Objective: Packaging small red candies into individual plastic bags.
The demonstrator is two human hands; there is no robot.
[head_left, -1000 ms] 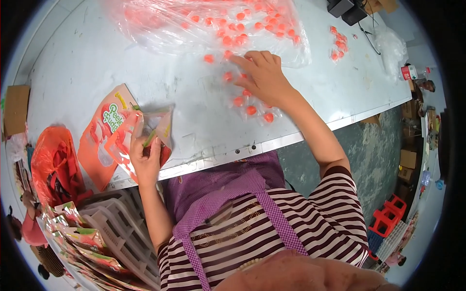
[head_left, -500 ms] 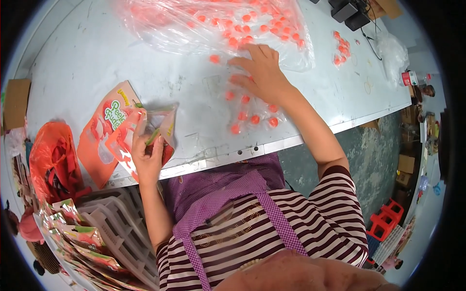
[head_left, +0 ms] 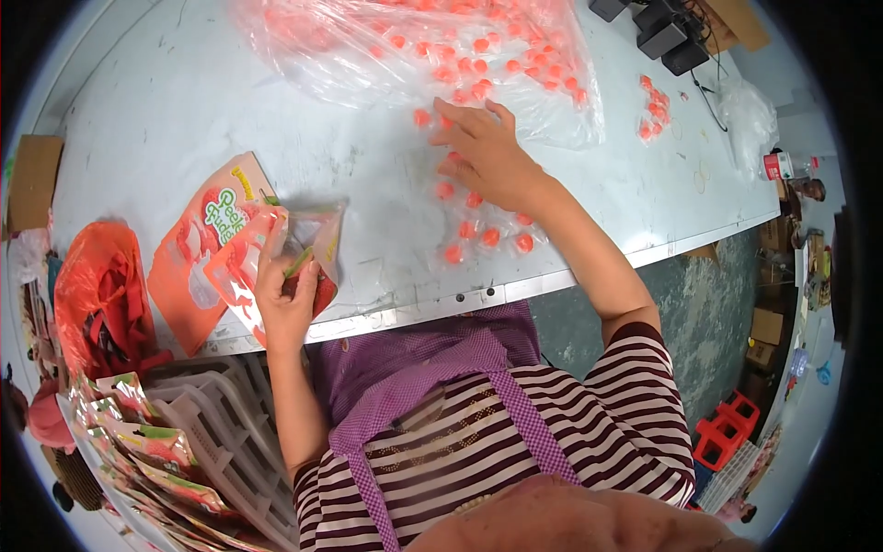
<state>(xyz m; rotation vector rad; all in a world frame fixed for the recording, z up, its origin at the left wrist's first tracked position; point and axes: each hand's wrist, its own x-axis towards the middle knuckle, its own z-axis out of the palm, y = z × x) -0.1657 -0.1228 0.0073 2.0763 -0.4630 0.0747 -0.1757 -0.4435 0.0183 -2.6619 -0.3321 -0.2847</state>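
My left hand is closed on a printed candy pouch, whose mouth gapes toward the middle of the table. Beneath it lie more flat red and pink pouches. Over the table's middle, my right hand has its fingers spread just above wrapped red candies. Some of these are partly covered by the fingers, and I see none gripped. Several more wrapped candies lie between that hand and the table's front edge. Beyond it spreads a large clear plastic bag with many red candies in it.
A small group of candies lies at the far right, near black boxes with cables and a crumpled clear bag. On the left are a red plastic bag and a plastic crate beside several filled pouches. Red stools stand lower right.
My right hand has shifted slightly nearer, its fingers now more drawn together over the candies. The left hand keeps its hold on the pouch. The whole view has shifted slightly.
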